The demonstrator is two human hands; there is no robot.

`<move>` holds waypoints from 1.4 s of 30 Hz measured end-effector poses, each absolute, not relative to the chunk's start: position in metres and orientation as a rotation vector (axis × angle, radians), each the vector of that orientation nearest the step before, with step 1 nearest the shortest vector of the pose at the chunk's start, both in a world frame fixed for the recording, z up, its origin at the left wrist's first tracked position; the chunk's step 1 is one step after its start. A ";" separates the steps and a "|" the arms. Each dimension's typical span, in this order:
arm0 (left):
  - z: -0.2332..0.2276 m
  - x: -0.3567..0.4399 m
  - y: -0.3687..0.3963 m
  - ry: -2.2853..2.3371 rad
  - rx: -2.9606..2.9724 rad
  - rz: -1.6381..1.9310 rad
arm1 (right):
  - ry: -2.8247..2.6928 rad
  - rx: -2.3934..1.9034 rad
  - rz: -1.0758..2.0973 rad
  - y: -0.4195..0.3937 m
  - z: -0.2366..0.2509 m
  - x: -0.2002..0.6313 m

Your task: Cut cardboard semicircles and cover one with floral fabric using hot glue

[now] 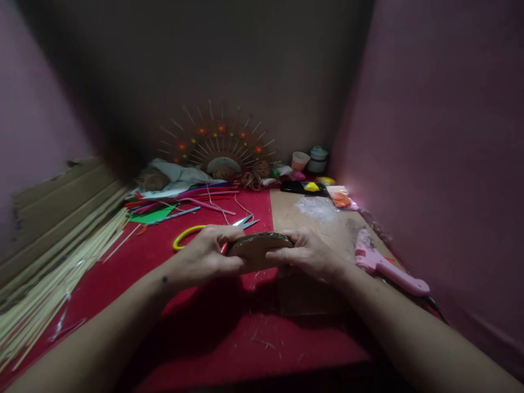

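Note:
A round piece of corrugated cardboard [256, 251] is held up over the table, its fluted edge tilted toward me. My left hand [213, 251] grips its left side, thumb on the near face. On the right side, my right hand [309, 254] pinches it, with fingers partly hidden behind. Just beyond my left hand lie scissors with yellow handles [186, 238], their blades spread apart. Something red shows between my left hand and the disc; I cannot make out what it is.
Thin wooden sticks [82, 262] and cardboard sheets [61, 213] lie at left. A pink glue gun [388, 267] rests at right on a cardboard mat [282, 210]. Behind are pipe cleaners [213, 199], a stick fan decoration [221, 136], a cup [300, 161] and a jar [318, 159].

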State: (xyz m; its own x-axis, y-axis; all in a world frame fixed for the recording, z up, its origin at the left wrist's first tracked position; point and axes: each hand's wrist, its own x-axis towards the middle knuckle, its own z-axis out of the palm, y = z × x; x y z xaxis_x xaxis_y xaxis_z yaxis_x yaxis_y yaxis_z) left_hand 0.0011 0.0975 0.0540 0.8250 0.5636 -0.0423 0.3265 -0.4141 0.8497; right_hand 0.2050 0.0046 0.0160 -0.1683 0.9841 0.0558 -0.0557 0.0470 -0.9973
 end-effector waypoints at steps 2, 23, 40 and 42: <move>0.054 0.002 0.098 0.655 2.010 0.316 | -1.270 -1.057 1.354 0.005 0.014 0.207; 0.036 0.006 0.122 0.524 1.354 0.405 | -0.329 -1.184 1.715 0.017 0.012 0.201; 0.026 0.014 0.128 0.637 1.165 0.320 | -0.241 -1.180 1.742 0.016 0.021 0.198; 0.024 0.014 0.129 0.627 1.132 0.307 | -0.234 -1.176 1.757 0.016 0.023 0.197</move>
